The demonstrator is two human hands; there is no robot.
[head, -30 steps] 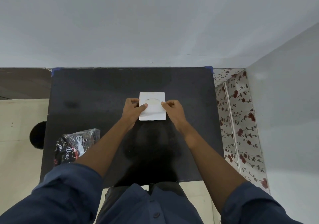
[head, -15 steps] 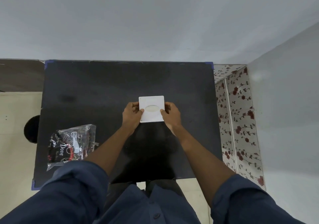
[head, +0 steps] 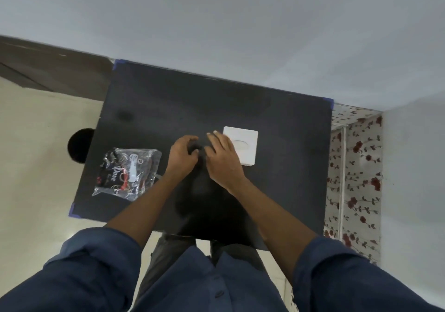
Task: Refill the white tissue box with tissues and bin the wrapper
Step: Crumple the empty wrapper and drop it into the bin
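Note:
The white tissue box (head: 245,146), square with an oval slot on top, stands on the black table (head: 216,100) right of centre. My right hand (head: 222,159) hovers with its fingers spread just left of the box, covering the box's left edge and holding nothing. My left hand (head: 183,154) is beside it, fingers loosely curled and empty. The tissue wrapper (head: 127,173), clear plastic with black and red print, lies flat near the table's left front corner, a short way left of my left hand.
A round black bin (head: 79,145) stands on the pale floor just off the table's left edge. A grey wall runs behind the table. A floral-patterned surface (head: 354,167) borders the table's right side.
Both hands have let go of the box and shifted left of it. My head has turned, so the table now sits skewed in the view.

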